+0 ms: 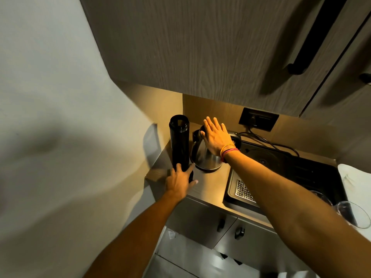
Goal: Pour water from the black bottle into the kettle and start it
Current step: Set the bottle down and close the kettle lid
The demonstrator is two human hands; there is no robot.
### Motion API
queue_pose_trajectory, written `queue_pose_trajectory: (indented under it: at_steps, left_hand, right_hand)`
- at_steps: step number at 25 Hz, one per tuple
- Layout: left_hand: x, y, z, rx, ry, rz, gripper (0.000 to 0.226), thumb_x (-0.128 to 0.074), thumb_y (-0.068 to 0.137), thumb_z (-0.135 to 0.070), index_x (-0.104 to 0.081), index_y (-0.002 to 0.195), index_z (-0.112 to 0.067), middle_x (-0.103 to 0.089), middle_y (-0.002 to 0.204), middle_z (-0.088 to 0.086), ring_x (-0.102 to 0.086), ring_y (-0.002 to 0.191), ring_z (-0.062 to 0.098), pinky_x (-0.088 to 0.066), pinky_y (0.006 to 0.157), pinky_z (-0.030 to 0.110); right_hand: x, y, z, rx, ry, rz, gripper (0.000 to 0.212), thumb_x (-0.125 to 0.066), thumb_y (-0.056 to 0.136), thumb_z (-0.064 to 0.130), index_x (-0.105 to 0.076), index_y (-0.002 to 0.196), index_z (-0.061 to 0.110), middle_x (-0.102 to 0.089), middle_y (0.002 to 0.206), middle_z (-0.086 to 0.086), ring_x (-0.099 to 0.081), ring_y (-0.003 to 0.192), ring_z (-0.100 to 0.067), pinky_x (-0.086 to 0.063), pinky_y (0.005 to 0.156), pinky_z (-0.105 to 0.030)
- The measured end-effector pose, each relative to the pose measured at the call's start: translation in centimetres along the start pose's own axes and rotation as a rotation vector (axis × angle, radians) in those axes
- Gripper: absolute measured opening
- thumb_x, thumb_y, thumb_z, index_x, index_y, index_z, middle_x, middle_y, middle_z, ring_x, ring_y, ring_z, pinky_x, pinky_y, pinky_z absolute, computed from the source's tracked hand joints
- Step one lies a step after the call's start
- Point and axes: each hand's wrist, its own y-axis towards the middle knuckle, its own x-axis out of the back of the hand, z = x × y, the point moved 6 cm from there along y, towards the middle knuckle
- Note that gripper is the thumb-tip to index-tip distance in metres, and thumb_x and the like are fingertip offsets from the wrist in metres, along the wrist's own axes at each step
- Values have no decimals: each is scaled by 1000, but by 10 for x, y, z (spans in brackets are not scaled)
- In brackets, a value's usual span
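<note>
Item, near left corner of the desk (208, 189): my left hand (179, 182), fingers wrapped round the base of the black bottle (179, 144), which stands upright with its cap off. Item, just beyond, toward the back edge: the kettle (205, 155), touching or just beside the bottle, my right hand (214, 136) flat on its lid, fingers spread, gripping nothing. Status, by my judgement: pouring is either done or not begun, I cannot tell which; switching on is still to do.

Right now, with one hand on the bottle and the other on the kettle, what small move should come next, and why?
Probably lifting the kettle's lid. The right hand lies flat on top of the steel kettle, covering it, so I cannot tell if the lid is open. The black bottle stands upright, already uncapped, with the left hand gripping its base. Water needs an open kettle first.
</note>
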Motion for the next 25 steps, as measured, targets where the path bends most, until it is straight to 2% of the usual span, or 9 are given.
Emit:
queue_pose_trajectory:
  at_steps: [2,6,11,13,15,17,19,21,25]
  left_hand:
    - [-12,-1,-6,-34,-8,29,68,-53,95,-57,-25,154,-38,-29,150,20,-40,133,37,-52,97,45]
    - [2,-4,-20,-108,-43,-84,60,-50,97,-55,-32,150,-34,-34,144,19,-44,127,31,-54,92,38]
    - [113,-8,-32,-298,-103,-603,65,-53,90,-62,-52,142,-23,-52,117,19,-55,98,28,-56,70,37]
    - [163,-1,-26,-302,-73,-731,68,-48,90,-65,-46,146,-27,-53,118,20,-55,99,30,-55,74,38]
    - [206,13,-13,-210,-20,-775,71,-43,90,-69,-37,151,-33,-53,126,22,-57,104,33,-53,79,39]
    - [230,32,4,-106,24,-680,73,-44,90,-69,-31,153,-35,-47,139,23,-54,118,36,-53,86,42]
    - [230,49,20,-84,69,-493,73,-49,90,-66,-29,153,-35,-39,146,20,-45,129,37,-51,91,45]
    - [218,59,27,-96,72,-312,74,-51,90,-64,-26,153,-35,-35,146,17,-42,131,36,-51,90,47]
    - [214,70,26,-68,0,-145,70,-54,91,-60,-26,150,-33,-35,143,17,-41,129,38,-50,91,50]
  right_hand:
    - [-2,0,-1,4,-7,-2,63,-11,101,48,-4,156,17,2,166,-3,4,154,-28,-2,125,-50]
    - [-5,-1,1,-9,-33,1,62,-10,101,47,-4,156,18,2,166,-1,5,154,-28,-3,124,-53]
    - [-8,-1,1,28,-144,50,70,-31,99,46,-2,156,16,6,166,-5,5,153,-31,-6,122,-56]
    - [-7,0,2,45,-138,84,75,-38,97,45,-1,156,17,6,166,-5,4,153,-32,-7,122,-58]
    - [1,0,4,26,-36,34,68,-30,100,45,-5,156,17,2,166,-4,1,153,-31,-7,122,-57]
    - [12,-1,10,16,56,-33,66,-27,101,45,-7,156,16,-1,166,-5,0,154,-30,-7,123,-53]
    - [23,1,20,65,174,-40,72,-38,98,45,-7,156,16,-3,166,-6,-1,154,-28,-7,124,-51]
    - [30,2,31,131,312,16,83,-49,92,51,-9,156,17,-7,166,-6,0,154,-25,-5,125,-51]
    - [29,2,49,186,406,112,97,-66,77,61,-22,153,18,-18,164,-9,0,154,-28,-4,123,-58]
